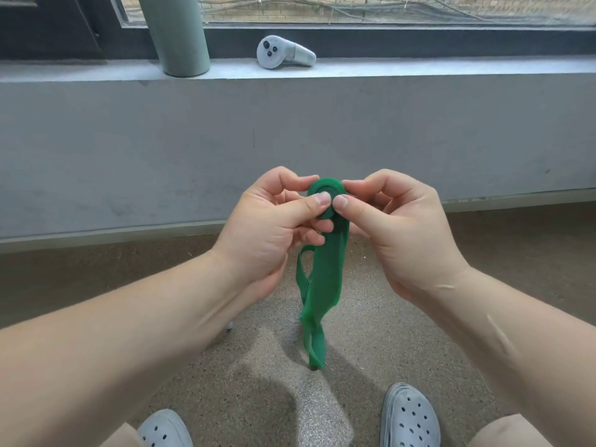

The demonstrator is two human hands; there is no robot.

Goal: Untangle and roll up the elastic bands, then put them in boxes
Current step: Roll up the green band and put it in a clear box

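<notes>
Green elastic band, partly rolled, pinched by left hand and right hand; controller on windowsill.

floor: speckled brown-grey, with a sunlit patch and shadows in the middle.
on the floor: left clog and right clog, grey with holes, standing apart at the bottom edge.
green band: its lower end hangs down toward the floor; whether it touches cannot be told.
ledge: grey concrete sill under the window.
on the ledge: grey-green cylinder upright at left; white controller lying well apart to its right.
</notes>
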